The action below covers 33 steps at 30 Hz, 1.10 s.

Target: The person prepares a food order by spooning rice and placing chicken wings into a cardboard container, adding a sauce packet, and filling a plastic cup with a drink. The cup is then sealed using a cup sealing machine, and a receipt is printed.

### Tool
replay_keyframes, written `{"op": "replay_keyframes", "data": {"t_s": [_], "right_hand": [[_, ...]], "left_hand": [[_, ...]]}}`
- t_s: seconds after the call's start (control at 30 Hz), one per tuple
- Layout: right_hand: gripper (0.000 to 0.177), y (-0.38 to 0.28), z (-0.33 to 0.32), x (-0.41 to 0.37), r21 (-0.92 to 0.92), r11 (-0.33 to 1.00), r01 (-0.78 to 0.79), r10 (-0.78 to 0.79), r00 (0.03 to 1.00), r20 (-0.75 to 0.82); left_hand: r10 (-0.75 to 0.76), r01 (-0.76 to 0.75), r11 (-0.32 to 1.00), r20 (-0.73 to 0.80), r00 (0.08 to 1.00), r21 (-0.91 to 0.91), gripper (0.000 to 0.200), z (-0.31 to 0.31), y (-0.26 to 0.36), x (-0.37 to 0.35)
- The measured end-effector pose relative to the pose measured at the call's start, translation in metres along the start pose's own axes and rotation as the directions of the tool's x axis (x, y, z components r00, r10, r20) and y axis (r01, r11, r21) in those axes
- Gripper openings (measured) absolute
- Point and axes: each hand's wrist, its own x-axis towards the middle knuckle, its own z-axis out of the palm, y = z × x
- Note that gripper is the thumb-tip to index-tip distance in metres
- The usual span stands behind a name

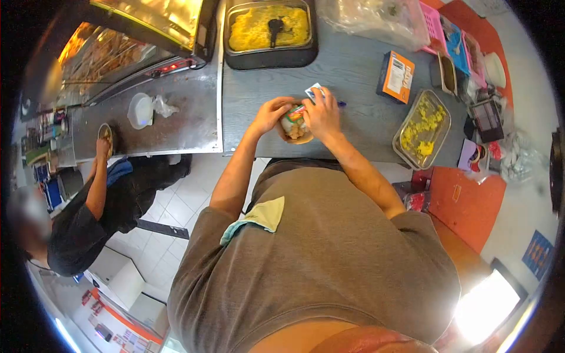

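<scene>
A round brown bowl (294,139) with white rice and brown food pieces stands near the front edge of the grey table. Over its far side lies a small colourful packet (296,112) in green, red and white. My left hand (274,115) is at the bowl's left rim, closed, with thumb and fingertips at the packet. My right hand (323,116) reaches over the right rim, its fingers closed on a small white-and-blue packet (314,90). Part of the bowl is hidden under the right hand. Just beyond that hand shows a blue pen-like thing (341,103).
A black-sided tray of yellow food (253,26) with a black spoon stands at the back. To the right are an orange-and-black box (395,76) and a glass dish (406,125) with yellow food. At left, a person (88,200) handles a bowl beside a lit display case (118,59).
</scene>
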Motion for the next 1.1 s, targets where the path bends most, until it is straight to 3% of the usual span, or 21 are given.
{"op": "replay_keyframes", "data": {"t_s": [0.07, 0.1, 0.17, 0.2, 0.23, 0.3, 0.33, 0.37, 0.4, 0.43, 0.47, 0.53, 0.6, 0.67, 0.7, 0.73, 0.8, 0.83, 0.9, 1.03, 1.1], "right_hand": [[0.017, 0.01, 0.009, 0.001, -0.03, 0.996, 0.086, -0.084, 0.995, 0.054], [0.013, 0.013, 0.01, -0.001, 0.023, 0.996, 0.083, -0.084, 0.995, 0.045], [0.013, 0.007, -0.007, -0.006, 0.132, 0.99, 0.049, -0.054, 0.998, 0.033], [0.015, 0.006, -0.013, -0.009, 0.236, 0.972, 0.021, -0.029, 0.999, 0.03], [0.015, 0.009, -0.011, -0.015, 0.242, 0.97, 0.021, -0.031, 0.999, 0.037], [0.026, 0.021, 0.0, -0.03, 0.617, 0.76, -0.204, 0.208, 0.976, 0.067], [0.026, 0.028, 0.003, -0.037, 0.62, 0.758, -0.202, 0.203, 0.977, 0.069], [0.035, 0.035, 0.002, -0.047, 0.635, 0.77, -0.064, 0.037, 0.998, 0.056], [0.043, 0.042, 0.002, -0.056, 0.647, 0.759, 0.074, -0.129, 0.991, 0.038], [0.051, 0.042, -0.007, -0.058, 0.629, 0.762, 0.152, -0.258, 0.963, 0.081], [0.051, 0.042, -0.006, -0.059, 0.633, 0.76, 0.149, -0.259, 0.962, 0.086], [0.055, 0.037, -0.001, -0.059, 0.372, 0.879, 0.297, -0.365, 0.922, 0.129], [0.048, 0.035, 0.009, -0.056, 0.319, 0.903, 0.287, -0.348, 0.925, 0.152], [0.037, 0.035, 0.022, -0.051, 0.332, 0.894, 0.302, -0.352, 0.931, 0.101], [0.026, 0.035, 0.027, -0.049, 0.38, 0.874, 0.302, -0.324, 0.946, -0.007], [0.026, 0.034, 0.032, -0.046, 0.38, 0.874, 0.302, -0.324, 0.946, -0.007], [0.022, 0.034, 0.041, -0.044, 0.573, 0.813, 0.101, -0.126, 0.992, 0.005], [0.023, 0.032, 0.045, -0.043, 0.633, 0.771, 0.071, -0.07, 0.997, -0.027], [0.023, 0.035, 0.049, -0.047, 0.651, 0.757, 0.052, -0.082, 0.997, 0.015], [0.022, 0.039, 0.044, -0.045, 0.669, 0.742, 0.046, -0.171, 0.978, 0.122], [0.023, 0.044, 0.044, -0.045, 0.678, 0.732, 0.063, -0.213, 0.967, 0.14]], "left_hand": [[-0.027, 0.001, 0.997, -0.343, 0.939, -0.076, 0.041, 0.011, 0.008, -0.023], [-0.029, 0.006, 0.998, -0.338, 0.941, -0.07, 0.041, 0.016, 0.009, -0.035], [-0.28, 0.053, 0.901, -0.483, 0.83, -0.431, 0.051, 0.023, 0.005, -0.058], [-0.284, 0.056, 0.901, -0.486, 0.827, -0.43, 0.051, 0.028, 0.0, -0.068], [-0.211, 0.061, 0.95, -0.487, 0.847, -0.305, 0.055, 0.035, -0.008, -0.079], [-0.119, 0.087, 0.992, -0.424, 0.898, -0.094, 0.072, 0.047, -0.006, -0.096], [-0.121, 0.089, 0.992, -0.429, 0.895, -0.094, 0.072, 0.052, 0.003, -0.098], [0.093, -0.023, 0.985, -0.41, 0.907, 0.173, 0.078, 0.059, 0.013, -0.099], [0.294, -0.136, 0.895, -0.334, 0.896, 0.424, 0.084, 0.065, 0.019, -0.098], [0.269, -0.123, 0.899, -0.309, 0.912, 0.42, 0.09, 0.07, 0.018, -0.095], [0.262, -0.116, 0.901, -0.311, 0.913, 0.417, 0.09, 0.072, 0.015, -0.092], [0.238, 0.001, 0.718, -0.248, 0.939, 0.696, 0.091, 0.074, 0.011, -0.083], [0.251, 0.031, 0.671, -0.267, 0.93, 0.741, 0.08, 0.074, 0.008, -0.079], [0.382, -0.042, 0.703, -0.328, 0.864, 0.709, 0.061, 0.07, 0.006, -0.072], [0.426, -0.058, 0.738, -0.398, 0.812, 0.672, 0.033, 0.073, 0.006, -0.07], [0.426, -0.058, 0.738, -0.398, 0.812, 0.672, 0.033, 0.074, 0.0, -0.069], [0.337, -0.072, 0.874, -0.495, 0.801, 0.48, 0.015, 0.079, -0.019, -0.069], [0.338, -0.074, 0.875, -0.494, 0.801, 0.479, 0.015, 0.079, -0.019, -0.068], [0.209, -0.072, 0.965, -0.575, 0.791, 0.252, 0.009, 0.079, -0.021, -0.067], [0.172, -0.05, 0.964, -0.472, 0.864, 0.26, 0.01, 0.064, -0.023, -0.068], [0.23, -0.075, 0.918, -0.369, 0.901, 0.389, 0.013, 0.059, -0.02, -0.069]]}}
